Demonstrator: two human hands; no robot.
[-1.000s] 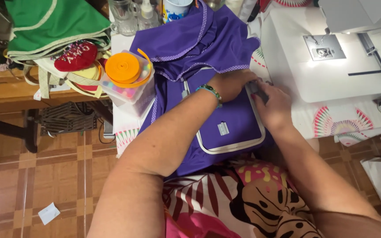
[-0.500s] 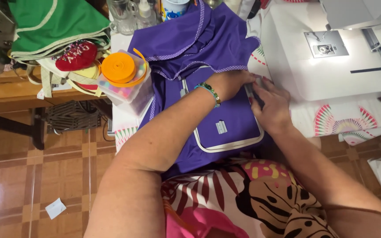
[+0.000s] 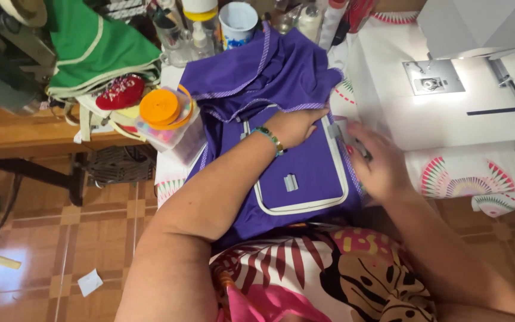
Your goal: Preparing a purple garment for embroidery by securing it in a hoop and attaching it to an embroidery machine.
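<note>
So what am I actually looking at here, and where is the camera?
The camera sits on a person's head and looks down at their own two arms; no machine is doing the handling. The left hand lies flat on a purple garment with a white-edged pocket, pressing it down. The right hand rests at the pocket's right edge; whether its fingers pinch anything is hard to tell. A white sewing machine stands to the right. On the left are a clear box with an orange lid and green fabric.

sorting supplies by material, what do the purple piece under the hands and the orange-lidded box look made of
Purple piece: woven cloth, matte, judging by its soft folds and sewn white piping. Orange-lidded box: probably clear glossy plastic, since coloured contents show through its walls; the lid looks like opaque plastic.
</note>
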